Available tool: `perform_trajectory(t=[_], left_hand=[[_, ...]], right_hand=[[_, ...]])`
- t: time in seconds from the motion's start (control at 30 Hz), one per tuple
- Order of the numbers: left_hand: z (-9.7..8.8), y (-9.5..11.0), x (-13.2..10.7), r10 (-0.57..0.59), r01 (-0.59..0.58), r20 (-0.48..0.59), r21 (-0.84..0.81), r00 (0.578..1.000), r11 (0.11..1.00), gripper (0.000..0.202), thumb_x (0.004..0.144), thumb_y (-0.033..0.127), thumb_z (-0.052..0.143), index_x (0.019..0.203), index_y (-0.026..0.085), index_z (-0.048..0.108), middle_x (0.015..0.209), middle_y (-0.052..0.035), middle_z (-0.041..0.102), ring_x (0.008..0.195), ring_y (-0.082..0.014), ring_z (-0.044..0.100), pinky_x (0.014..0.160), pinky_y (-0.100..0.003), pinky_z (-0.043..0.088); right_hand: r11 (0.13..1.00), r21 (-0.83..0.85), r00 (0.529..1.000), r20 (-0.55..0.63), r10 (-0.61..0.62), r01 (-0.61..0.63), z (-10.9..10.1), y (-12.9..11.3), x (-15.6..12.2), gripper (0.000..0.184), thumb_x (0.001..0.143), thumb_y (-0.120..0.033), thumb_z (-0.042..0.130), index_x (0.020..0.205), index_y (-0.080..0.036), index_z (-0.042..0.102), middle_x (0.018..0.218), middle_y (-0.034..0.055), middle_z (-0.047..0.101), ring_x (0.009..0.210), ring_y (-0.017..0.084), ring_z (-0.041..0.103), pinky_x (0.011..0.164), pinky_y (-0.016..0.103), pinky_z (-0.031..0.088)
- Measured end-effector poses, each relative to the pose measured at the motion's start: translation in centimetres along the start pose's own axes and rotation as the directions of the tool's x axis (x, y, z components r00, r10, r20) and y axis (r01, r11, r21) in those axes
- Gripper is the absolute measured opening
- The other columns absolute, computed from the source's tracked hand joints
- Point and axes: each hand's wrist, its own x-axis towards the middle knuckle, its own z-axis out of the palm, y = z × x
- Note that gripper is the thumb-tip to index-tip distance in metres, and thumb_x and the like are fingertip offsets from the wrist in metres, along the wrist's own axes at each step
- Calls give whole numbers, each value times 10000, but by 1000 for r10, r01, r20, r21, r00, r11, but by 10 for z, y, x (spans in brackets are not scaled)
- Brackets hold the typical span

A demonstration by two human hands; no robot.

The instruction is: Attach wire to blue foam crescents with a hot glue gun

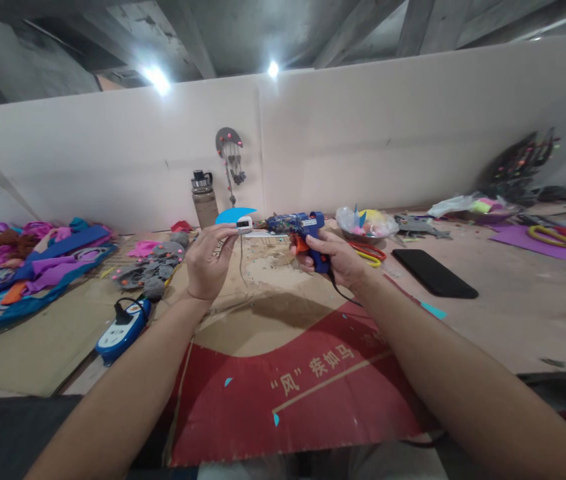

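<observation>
My left hand [210, 260] pinches a flat bright-blue curved piece [235, 215] between thumb and fingers. At the fingertips is a small white-rimmed thing with a dark middle [245, 225]; its kind I cannot make out. A thin grey cord hangs below it. Wrapped in my right hand [335, 257] is a blue glue gun [313, 225] with an orange trigger, its smeared nozzle end pointing left toward the blue piece, a short gap apart. A black cable trails from its handle. Both hands are raised above a cardboard sheet [283, 333], partly red with printed characters.
On the left lie a blue-and-white power strip [125, 330], grey felt pieces [155, 267] and a colourful fabric heap [37, 263]. A bottle [205, 203] stands behind. To the right are a bagged bowl [367, 223], a black phone [434, 273] and yellow-and-red scissors [553, 237].
</observation>
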Motion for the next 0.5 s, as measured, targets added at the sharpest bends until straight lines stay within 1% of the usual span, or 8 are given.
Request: perform_trajectory(t=[0.1,0.2,0.37,0.5], left_hand=[[1,-5,0,121,-120,-7,60,993,991,126,796,186,621,906,218,672,953,-41,698,942,-164,626,902,-332,454],[2,-7,0,177,-176,-7,90,984,980,126,805,179,611,918,213,658,953,-41,697,938,-155,629,889,-321,464],[1,-8,1,161,-158,-30,85,987,984,111,810,176,605,901,206,660,934,-44,696,922,-151,631,877,-316,473],[2,-8,2,140,-138,-39,61,989,989,108,814,183,599,899,199,664,932,-50,694,920,-155,633,880,-323,475]], right_hand=[[1000,-3,1000,-9,6,-6,1,0,0,187,764,-290,638,882,-161,572,812,38,595,541,75,437,479,227,346],[1000,-11,1000,-12,15,-15,2,-1,0,191,756,-288,644,878,-159,575,808,38,596,533,73,432,477,229,344],[1000,9,1000,-14,14,-14,3,-2,-1,183,757,-292,642,858,-156,573,804,40,598,528,75,424,477,235,338],[1000,23,1000,-10,6,-6,3,-2,0,194,753,-287,646,883,-162,575,793,34,594,531,77,427,475,233,329]])
